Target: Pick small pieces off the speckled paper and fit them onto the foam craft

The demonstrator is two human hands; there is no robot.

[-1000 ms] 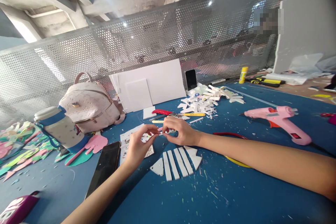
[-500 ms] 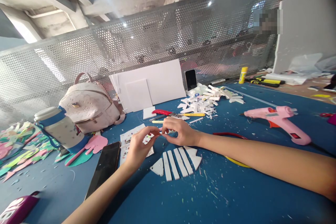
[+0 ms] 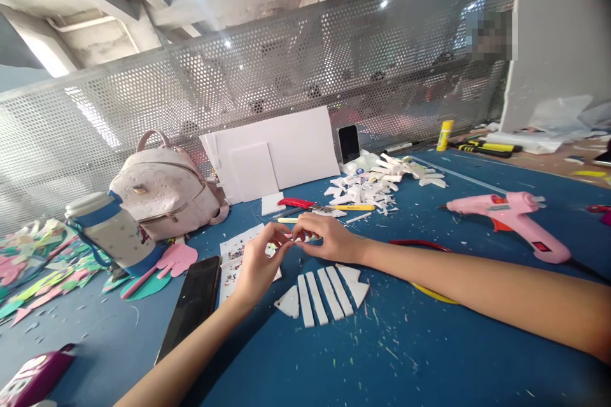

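Observation:
My left hand (image 3: 258,262) and my right hand (image 3: 329,239) meet fingertip to fingertip above the blue table, both pinched closed. Whatever is between the fingers is too small and hidden to name. Just in front of them lie flat white foam pieces in a fish shape: a pointed head piece (image 3: 289,303), several narrow strips (image 3: 312,297) and a notched tail piece (image 3: 357,286). White paper with tiny coloured specks (image 3: 231,267) lies beside my left hand, partly covered by it. Behind my right hand rest red-handled pliers (image 3: 296,203) and a yellow cutter (image 3: 354,207).
A dark phone (image 3: 191,302), a bottle (image 3: 112,235), a pale backpack (image 3: 165,187) and coloured foam scraps (image 3: 42,267) are on the left. White scraps (image 3: 367,187) pile up at the back. A pink glue gun (image 3: 518,216) with a cord lies right; a glue stick (image 3: 445,135) stands behind.
My two hands stay together with the fingertips shifting slightly; my left fingers look a little more curled. The view has moved a touch. Things on the table lie as before.

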